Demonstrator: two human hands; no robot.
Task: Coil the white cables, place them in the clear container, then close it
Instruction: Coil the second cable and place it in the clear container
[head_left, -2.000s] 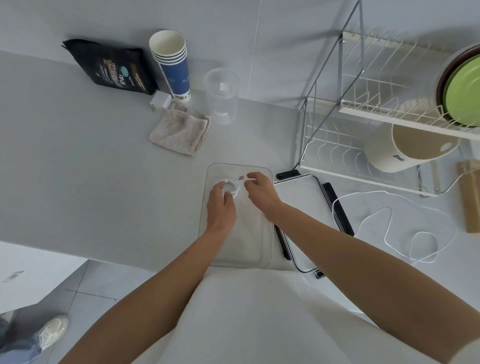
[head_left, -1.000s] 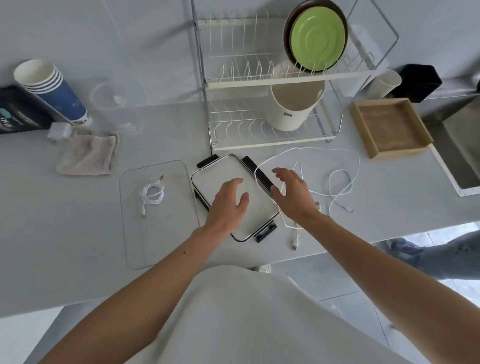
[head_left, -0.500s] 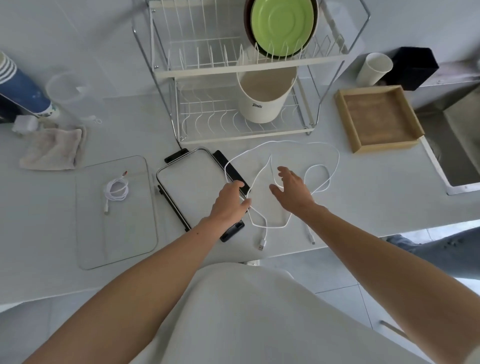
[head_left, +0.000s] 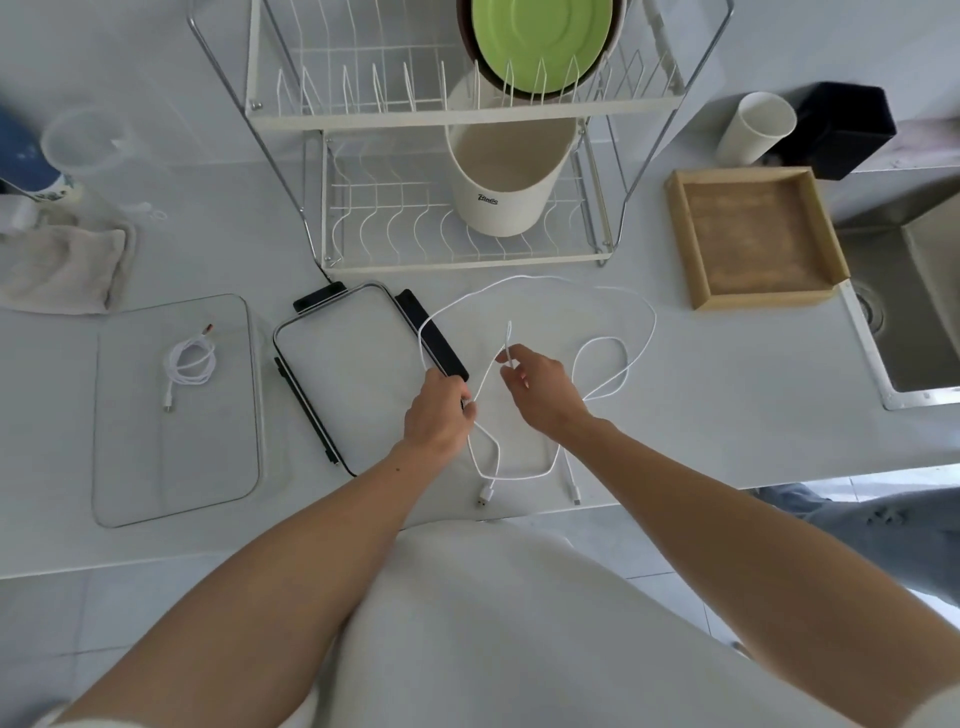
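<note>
A long white cable (head_left: 613, 301) sprawls in loose loops on the grey counter, right of centre. My right hand (head_left: 540, 397) pinches a strand of it, lifting a short fold upward. My left hand (head_left: 439, 415) pinches the same cable near the lid's right latch. The clear container (head_left: 130, 467) lies open at the left, with a small coiled white cable (head_left: 189, 361) inside. Its lid (head_left: 353, 374), with black latches, lies flat between the container and my hands.
A two-tier dish rack (head_left: 457, 171) with a green plate (head_left: 540, 39) and a cream pot (head_left: 506, 176) stands behind. A wooden tray (head_left: 753, 236), white cup (head_left: 756, 130), black box (head_left: 836, 130) and sink (head_left: 919, 306) sit right. A cloth (head_left: 62, 270) lies far left.
Both hands left the coiled cable in the container and moved right past the lid. They now pinch the long loose cable, and my right hand has lifted a fold of it.
</note>
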